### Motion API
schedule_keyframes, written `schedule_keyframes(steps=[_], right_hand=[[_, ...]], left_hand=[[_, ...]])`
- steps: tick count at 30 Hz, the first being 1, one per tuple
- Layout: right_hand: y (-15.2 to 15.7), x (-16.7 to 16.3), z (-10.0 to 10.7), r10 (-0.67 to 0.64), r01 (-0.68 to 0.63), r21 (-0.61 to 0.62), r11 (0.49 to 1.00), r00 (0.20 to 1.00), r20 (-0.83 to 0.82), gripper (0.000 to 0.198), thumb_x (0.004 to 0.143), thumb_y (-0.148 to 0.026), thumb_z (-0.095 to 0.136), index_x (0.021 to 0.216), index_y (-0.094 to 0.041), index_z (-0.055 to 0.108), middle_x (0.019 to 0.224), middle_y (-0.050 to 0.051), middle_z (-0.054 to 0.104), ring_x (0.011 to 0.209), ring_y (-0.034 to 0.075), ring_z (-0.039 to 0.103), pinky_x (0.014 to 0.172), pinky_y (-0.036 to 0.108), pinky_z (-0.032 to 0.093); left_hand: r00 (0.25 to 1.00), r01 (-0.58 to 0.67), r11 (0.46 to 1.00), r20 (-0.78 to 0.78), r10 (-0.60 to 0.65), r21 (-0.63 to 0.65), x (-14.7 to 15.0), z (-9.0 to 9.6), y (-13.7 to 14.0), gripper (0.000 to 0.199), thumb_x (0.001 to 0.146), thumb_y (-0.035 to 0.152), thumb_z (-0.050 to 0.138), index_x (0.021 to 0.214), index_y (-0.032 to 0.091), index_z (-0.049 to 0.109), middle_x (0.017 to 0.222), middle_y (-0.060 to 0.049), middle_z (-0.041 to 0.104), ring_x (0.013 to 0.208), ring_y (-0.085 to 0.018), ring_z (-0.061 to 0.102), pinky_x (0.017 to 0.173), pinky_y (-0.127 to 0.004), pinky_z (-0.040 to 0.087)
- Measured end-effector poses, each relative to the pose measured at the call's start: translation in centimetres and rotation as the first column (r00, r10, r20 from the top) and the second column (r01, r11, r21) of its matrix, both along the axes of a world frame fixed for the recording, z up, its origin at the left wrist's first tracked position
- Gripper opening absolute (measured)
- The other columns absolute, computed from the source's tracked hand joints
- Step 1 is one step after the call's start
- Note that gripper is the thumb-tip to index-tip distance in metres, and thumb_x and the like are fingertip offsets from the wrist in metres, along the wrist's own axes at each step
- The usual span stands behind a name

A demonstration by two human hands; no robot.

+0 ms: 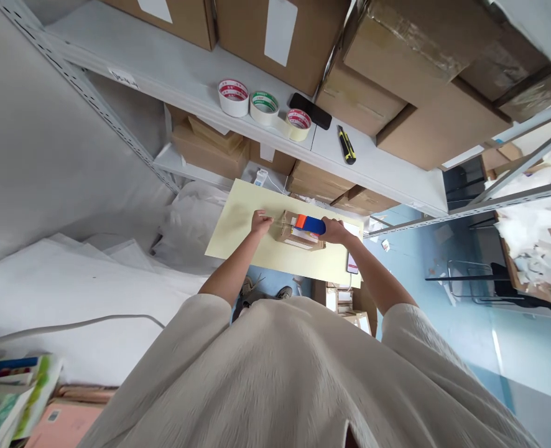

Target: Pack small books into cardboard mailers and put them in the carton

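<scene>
Fingers of both my hands are closed: those of the right hand (334,231) wrap firmly in a grip, those of the left hand (259,223) are pinched narrow. Largest is the pale yellow, rectangular desk (226,233), lying under the small brown cardboard box (288,234) with white labels, which is my landmark. The box rests near the middle of the desk, between my hands, its long axis running left to right along the desk's length, with the right end angled slightly towards me. Over the right part of the box sits the blue and orange tape dispenser (311,225), held in my right hand. Its long axis nearly follows the box's; the orange end points left, the blue end back into my palm. Right of the box, near the desk's edge, lies a phone with a lit screen (352,264). Smallest is the thin, see-through tape strip (280,223), stretching left from the box to my left fingers, which seem to hold its end. As I judge it, laying tape well calls for a taut strip, the dispenser square to the box's long axis, and light, even pressure so the cardboard doesn't slide.
</scene>
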State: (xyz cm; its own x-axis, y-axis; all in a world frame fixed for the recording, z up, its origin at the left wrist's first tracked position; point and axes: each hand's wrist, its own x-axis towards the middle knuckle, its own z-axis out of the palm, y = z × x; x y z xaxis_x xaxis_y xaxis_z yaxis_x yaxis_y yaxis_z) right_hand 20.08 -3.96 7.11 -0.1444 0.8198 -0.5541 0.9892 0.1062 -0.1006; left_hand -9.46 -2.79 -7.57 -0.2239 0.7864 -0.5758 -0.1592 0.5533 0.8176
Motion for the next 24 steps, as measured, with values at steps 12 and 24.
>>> schedule_keyframes(steps=[12,24], right_hand=[[-0.7,-0.7,0.3,-0.054,0.054,0.003,0.999,0.998,0.038,0.047,0.082,-0.032,0.081,0.123,-0.026,0.059,0.118,0.013,0.076,0.118,0.037,0.068,0.11,0.046,0.047],[-1.2,-0.9,0.5,-0.076,0.075,0.017,0.997,0.996,0.041,0.046,0.078,-0.027,0.082,0.118,-0.026,0.06,0.119,0.014,0.077,0.117,0.039,0.069,0.107,0.048,0.05]], left_hand=[[0.984,0.132,0.991,-0.123,-0.129,0.021,3.8,-3.7,-0.9,0.043,0.081,0.011,0.082,0.113,0.029,0.061,0.096,0.001,0.076,0.099,-0.02,0.081,0.099,-0.034,0.061],[0.92,0.377,0.89,-0.218,-0.327,0.257,2.8,-1.8,-1.5,0.056,0.088,0.013,0.07,0.142,0.03,0.071,0.142,-0.009,0.084,0.139,-0.029,0.077,0.122,-0.046,0.059]])
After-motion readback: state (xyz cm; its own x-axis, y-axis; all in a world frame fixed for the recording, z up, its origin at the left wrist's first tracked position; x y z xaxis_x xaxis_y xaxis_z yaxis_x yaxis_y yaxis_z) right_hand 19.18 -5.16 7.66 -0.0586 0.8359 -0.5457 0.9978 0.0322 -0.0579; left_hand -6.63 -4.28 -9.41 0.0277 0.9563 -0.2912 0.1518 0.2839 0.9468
